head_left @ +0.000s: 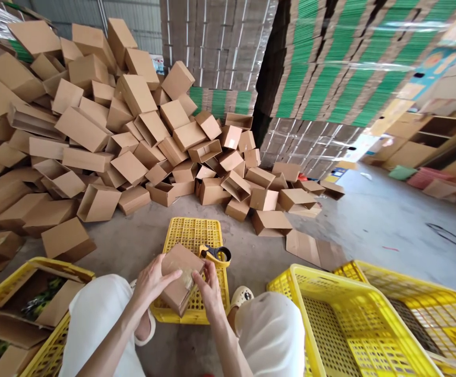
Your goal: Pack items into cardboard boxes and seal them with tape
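Between my knees, a small cardboard box (pixel 181 264) is held tilted in both hands, over an upturned yellow plastic crate (pixel 192 230). Clear tape shines on its top. My left hand (pixel 155 280) grips its left side, thumb lying across the top. On the opposite side, my right hand (pixel 210 290) closes on the right edge with the thumb on the tape. A yellow and black tape dispenser (pixel 214 254) rests on the crate just beyond my right hand.
A large heap of cardboard boxes (pixel 133 141) fills the floor ahead and left. Yellow crates (pixel 302 303) stand at my right. Another crate (pixel 82 266) at my left holds an open carton with dark green contents. Wrapped stacks of flattened cardboard (pixel 330 68) rise behind.
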{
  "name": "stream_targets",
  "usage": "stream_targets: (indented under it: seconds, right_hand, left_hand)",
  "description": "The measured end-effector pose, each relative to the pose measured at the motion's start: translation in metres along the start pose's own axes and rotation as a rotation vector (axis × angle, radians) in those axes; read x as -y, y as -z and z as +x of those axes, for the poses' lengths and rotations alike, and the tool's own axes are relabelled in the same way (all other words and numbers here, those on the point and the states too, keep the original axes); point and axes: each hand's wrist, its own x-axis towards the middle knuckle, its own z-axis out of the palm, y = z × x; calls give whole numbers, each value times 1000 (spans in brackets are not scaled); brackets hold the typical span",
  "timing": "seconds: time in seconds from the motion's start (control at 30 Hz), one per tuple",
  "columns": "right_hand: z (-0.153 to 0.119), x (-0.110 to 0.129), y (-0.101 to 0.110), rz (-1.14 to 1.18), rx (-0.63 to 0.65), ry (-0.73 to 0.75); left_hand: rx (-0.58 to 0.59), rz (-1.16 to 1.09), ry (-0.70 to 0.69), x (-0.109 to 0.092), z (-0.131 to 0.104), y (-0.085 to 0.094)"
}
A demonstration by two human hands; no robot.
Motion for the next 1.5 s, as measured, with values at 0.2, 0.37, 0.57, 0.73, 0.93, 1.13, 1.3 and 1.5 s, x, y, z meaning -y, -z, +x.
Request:
stream_targets:
  seconds: [0.2, 0.37, 0.57, 0.73, 0.93, 1.13, 1.3, 1.5]
  right_hand:
    - [3, 16, 7, -112, 24, 81]
    - [6, 24, 3, -167, 85, 41]
    - [18, 33, -4, -365, 17, 138]
    - [5, 23, 7, -638, 64, 329]
    - [7, 38, 0, -961, 170, 192]
    - [28, 69, -48, -1130, 237, 235]
    - [37, 72, -69, -1168, 232, 270]
    - [58, 75, -55, -1037, 283, 205]
  left_hand:
    - [-59, -215, 47, 11, 8, -2]
    - [-152, -205, 37, 12, 10, -12]
    - [-180, -346, 32, 12, 12, -17]
    - [-84, -531, 63, 8, 16, -12]
    - [-22, -653, 178, 7, 17, -6]
    - [16, -689, 136, 6, 18, -3]
    - [-30, -681, 98, 5, 21, -5]
    - [28, -642, 24, 10, 20, -7]
